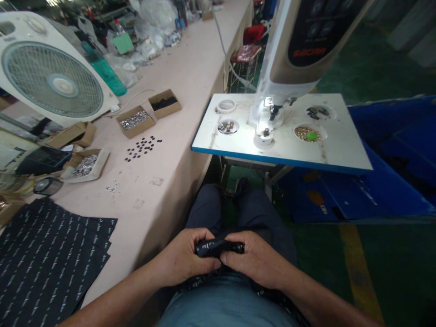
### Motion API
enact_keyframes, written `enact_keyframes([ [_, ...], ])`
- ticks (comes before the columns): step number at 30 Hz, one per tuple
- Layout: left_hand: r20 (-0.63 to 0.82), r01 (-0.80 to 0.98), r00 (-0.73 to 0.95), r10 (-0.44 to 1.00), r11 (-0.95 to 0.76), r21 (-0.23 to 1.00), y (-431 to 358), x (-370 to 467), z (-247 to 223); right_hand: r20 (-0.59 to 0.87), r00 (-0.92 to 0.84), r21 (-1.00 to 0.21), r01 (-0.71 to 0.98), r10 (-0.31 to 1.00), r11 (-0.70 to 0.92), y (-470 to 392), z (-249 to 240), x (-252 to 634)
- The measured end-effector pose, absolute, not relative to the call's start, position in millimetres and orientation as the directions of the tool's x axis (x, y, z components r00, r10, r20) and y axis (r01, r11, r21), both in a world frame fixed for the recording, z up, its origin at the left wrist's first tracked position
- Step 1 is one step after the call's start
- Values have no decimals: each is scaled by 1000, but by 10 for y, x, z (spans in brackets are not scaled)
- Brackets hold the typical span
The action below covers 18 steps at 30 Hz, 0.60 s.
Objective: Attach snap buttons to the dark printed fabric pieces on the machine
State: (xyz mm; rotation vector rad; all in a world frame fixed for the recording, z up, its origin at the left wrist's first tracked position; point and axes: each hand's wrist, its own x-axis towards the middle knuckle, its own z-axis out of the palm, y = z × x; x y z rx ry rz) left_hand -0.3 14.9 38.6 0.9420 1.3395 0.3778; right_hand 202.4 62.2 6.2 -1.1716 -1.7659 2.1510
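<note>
A piece of black fabric [213,247] with small white print is bunched up over my lap. My left hand [185,259] grips it from the left, the thumb pressed along its lower edge. From the other side my right hand [255,259] pinches the same fabric, so both thumbs nearly meet at the middle. More of the cloth hangs below the hands and under the right forearm. Ahead of my knees stands a snap-fastening machine [265,116] with a lit work point, set in a white tabletop [231,150]; neither hand touches it.
Left on the long table [177,150] lie a stack of printed black fabric [51,263], loose black discs [141,147], boxes of metal parts [134,120] and a white fan [57,72]. Gold pieces fill a round well [303,133] in the machine top. Blue bins [357,195] stand right.
</note>
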Motion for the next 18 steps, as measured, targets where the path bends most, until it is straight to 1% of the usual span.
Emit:
enact_keyframes([
  [4, -737, 191, 281, 615, 717, 671, 184, -88, 368, -491, -732, -838, 248, 472, -486, 621, -24, 2024],
  [8, -759, 194, 286, 585, 740, 644, 213, -120, 383, -468, -760, -793, 136, 451, -594, 609, -63, 2016],
  [12, -765, 258, 310, 564, 725, 639, 218, -119, 392, -480, -753, -772, 119, 450, -624, 593, -65, 2006],
  [18, -744, 269, 367, 559, 701, 660, 183, -92, 380, -473, -756, -799, 152, 452, -582, 595, -52, 2000],
])
